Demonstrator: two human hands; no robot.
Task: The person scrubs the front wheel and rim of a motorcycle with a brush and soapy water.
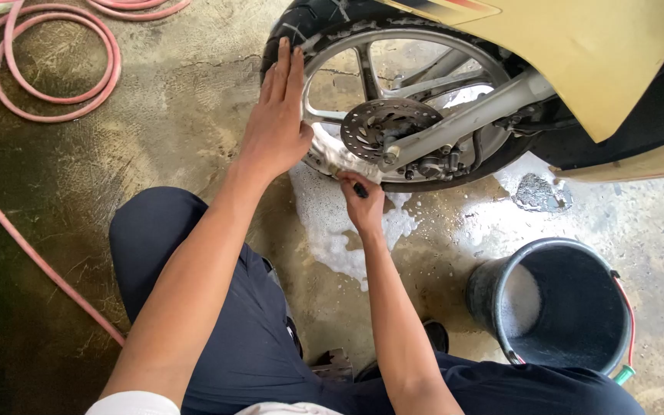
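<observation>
A: Two hands busy: left hand spread flat against the tyre, right hand closed round a soapy brush at the wheel rim.

B: Risky, probably. Knuckles right beside the brake disc, suds all over the floor. Could've slipped, scraped skin.

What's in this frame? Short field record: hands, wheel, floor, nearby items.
left hand: flat, fingers straight, resting on the tyre
right hand: closed on a brush with a dark handle, its sudsy head against the wheel rim
wheel: silver spokes, brake disc at the hub, cream body panel above
floor: wet concrete, patch of foam under the wheel
bucket: dark, suds inside, right of the person's legs
hose: pink, coiled at upper left
</observation>
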